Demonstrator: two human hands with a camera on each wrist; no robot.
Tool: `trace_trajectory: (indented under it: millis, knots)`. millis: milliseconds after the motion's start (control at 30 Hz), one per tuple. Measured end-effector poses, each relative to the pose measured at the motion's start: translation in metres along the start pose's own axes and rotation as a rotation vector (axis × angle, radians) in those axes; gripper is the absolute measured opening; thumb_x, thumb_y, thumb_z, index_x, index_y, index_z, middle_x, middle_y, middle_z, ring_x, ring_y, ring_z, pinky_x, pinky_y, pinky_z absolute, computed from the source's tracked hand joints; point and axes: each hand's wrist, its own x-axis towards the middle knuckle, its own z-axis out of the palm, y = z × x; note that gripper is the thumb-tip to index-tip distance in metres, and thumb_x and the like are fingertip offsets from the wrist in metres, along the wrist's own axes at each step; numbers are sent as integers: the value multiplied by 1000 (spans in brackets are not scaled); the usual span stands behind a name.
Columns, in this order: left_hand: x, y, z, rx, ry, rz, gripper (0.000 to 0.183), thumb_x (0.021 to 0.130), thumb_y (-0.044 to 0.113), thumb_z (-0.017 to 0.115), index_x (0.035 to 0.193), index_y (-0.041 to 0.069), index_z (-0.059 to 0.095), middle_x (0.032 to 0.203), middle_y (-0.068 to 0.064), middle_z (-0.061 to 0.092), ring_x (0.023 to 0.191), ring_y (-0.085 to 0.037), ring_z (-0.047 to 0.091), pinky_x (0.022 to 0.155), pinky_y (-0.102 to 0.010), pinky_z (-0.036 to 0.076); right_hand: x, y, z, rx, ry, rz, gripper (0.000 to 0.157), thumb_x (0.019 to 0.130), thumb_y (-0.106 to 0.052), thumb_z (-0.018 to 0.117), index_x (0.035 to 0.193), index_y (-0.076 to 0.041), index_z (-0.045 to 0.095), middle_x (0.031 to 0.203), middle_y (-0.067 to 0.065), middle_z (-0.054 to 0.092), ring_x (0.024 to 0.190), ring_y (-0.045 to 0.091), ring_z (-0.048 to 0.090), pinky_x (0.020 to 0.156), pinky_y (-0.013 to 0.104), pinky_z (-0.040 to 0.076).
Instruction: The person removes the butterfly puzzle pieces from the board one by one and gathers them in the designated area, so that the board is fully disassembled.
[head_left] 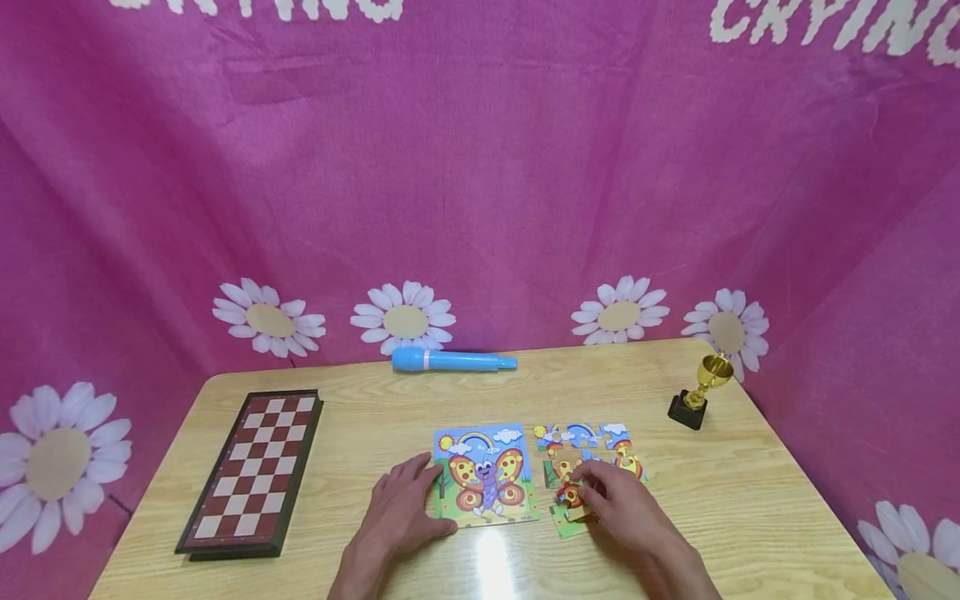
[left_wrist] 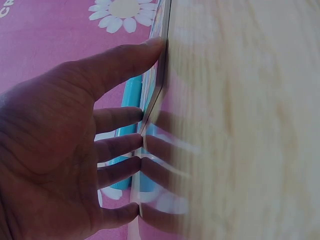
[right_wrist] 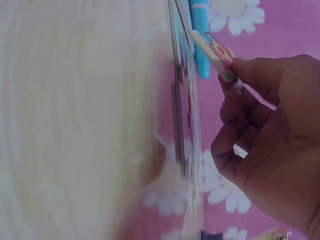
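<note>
A butterfly picture board (head_left: 487, 471) lies flat on the table. My left hand (head_left: 408, 508) rests at its left side, thumb and index fingertip at the board's edge. In the left wrist view, the fingers of that hand (left_wrist: 55, 145) are spread and fairly straight, fingertips down at the tabletop. Between thumb and index finger, my right hand (head_left: 618, 504) pinches a jigsaw piece (right_wrist: 218, 56), raised and tilted in the right wrist view. Beneath and around this hand lie several other jigsaw pieces (head_left: 613, 433) with matching artwork, partly hidden by the fingers.
To the left on the wooden table (head_left: 360, 417) lies a checkered game board (head_left: 258, 467) with a dark frame. A blue toy microphone (head_left: 457, 361) lies along the back edge. Near the right edge stands a small gold trophy cup (head_left: 705, 387). Pink flowered cloth (head_left: 480, 192) hangs behind.
</note>
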Motion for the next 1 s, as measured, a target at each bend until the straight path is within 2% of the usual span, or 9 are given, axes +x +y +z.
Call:
trace_trajectory:
  millis: [167, 467, 733, 867, 1000]
  knots:
    - [-1, 0, 0, -2, 7, 1, 85, 67, 48, 82, 139, 13, 52, 151, -12, 40, 138, -37, 37, 112, -63, 26, -5, 13, -10, 40, 35, 89, 13, 93, -9, 62, 99, -20, 66, 74, -7, 54, 64, 3, 47, 59, 19, 40]
    - [0, 0, 0, 2, 1, -7, 85, 67, 49, 81, 139, 13, 52, 151, -11, 40, 139, -36, 36, 114, -63, 25, -15, 34, -27, -5, 110, 131, 12, 92, -8, 62, 100, -16, 66, 76, -4, 54, 67, 3, 46, 59, 19, 38]
    - [-1, 1, -2, 10, -1, 1, 85, 67, 49, 81, 139, 12, 52, 150, -11, 41, 138, -36, 37, 112, -63, 27, -20, 47, -36, -73, 148, 126, 11, 93, -8, 61, 99, -16, 66, 78, -5, 58, 69, 2, 47, 60, 20, 38]
    - [-2, 1, -2, 8, -10, 1, 86, 67, 49, 81, 139, 12, 52, 151, -11, 40, 138, -36, 37, 112, -63, 27, -23, 54, -40, -97, 164, 156, 11, 93, -9, 61, 100, -15, 67, 79, -5, 61, 70, 3, 49, 62, 20, 40]
    - [-2, 1, -2, 12, -6, 6, 86, 67, 49, 81, 139, 12, 52, 151, -11, 40, 138, -36, 37, 112, -63, 27, -26, 59, -44, -125, 145, 217, 13, 93, -11, 59, 103, -13, 67, 83, -2, 63, 74, 9, 51, 65, 23, 41]
